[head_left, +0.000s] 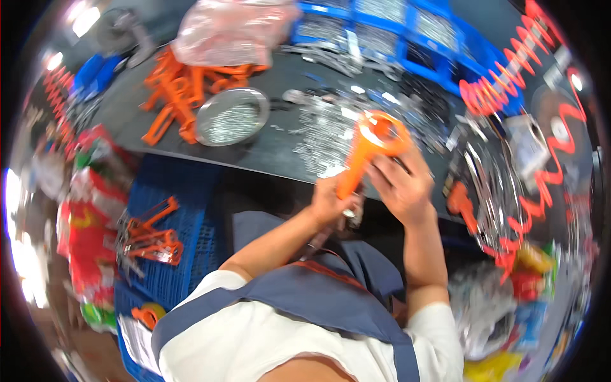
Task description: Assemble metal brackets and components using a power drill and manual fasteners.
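An orange plastic tool body (356,159), with a wide round opening at its upper end, is held tilted over the table's front edge. My left hand (329,200) is closed round its narrow lower end. My right hand (402,186) grips its upper part below the opening, fingers bent against the side. Just under my left hand something small and shiny shows, too blurred to name. Behind the orange body, a wide spread of small metal parts (324,134) covers the dark worktable (267,149).
At the left lie a pile of orange frames (175,95), a round dish of small metal pins (232,121) and a pink plastic bag (232,28). Blue bins (407,28) line the back. Red coiled hoses (499,79) hang at right. A blue crate (168,235) stands lower left.
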The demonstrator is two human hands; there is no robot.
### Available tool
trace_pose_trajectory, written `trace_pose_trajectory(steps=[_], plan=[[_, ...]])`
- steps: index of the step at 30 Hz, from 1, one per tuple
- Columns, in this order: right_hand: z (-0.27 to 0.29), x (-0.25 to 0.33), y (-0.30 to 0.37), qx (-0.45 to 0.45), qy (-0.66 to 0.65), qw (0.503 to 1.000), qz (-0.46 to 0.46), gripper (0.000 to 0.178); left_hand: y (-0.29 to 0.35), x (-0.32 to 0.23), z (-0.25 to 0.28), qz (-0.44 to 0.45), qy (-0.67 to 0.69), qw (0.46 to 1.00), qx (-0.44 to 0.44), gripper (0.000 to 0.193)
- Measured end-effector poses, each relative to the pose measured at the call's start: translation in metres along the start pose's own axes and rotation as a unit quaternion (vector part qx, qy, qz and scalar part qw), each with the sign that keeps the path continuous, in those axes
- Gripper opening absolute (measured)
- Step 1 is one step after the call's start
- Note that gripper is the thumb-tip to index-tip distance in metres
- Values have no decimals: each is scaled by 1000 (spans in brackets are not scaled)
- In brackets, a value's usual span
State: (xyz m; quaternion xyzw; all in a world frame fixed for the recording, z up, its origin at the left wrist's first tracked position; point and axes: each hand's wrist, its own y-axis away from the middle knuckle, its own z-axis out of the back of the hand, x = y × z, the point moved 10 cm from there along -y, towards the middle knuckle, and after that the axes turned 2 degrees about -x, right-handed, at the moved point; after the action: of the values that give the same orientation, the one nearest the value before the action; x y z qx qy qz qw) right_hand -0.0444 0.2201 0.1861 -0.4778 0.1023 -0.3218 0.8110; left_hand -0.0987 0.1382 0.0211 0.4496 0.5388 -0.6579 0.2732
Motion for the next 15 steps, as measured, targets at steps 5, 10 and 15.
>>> trace_pose_trajectory(steps=[5,10,15], plan=[[104,-80,68,-194,77,973,-102,25,6,33,-15,79,-11,996,39,52],[170,-263,240,18,462,811,-357,27,-2,-15,-21,-135,-20,991,-13,42],[185,-344,352,53,61,755,-651,23,-6,-21,-17,-97,25,995,6,33]])
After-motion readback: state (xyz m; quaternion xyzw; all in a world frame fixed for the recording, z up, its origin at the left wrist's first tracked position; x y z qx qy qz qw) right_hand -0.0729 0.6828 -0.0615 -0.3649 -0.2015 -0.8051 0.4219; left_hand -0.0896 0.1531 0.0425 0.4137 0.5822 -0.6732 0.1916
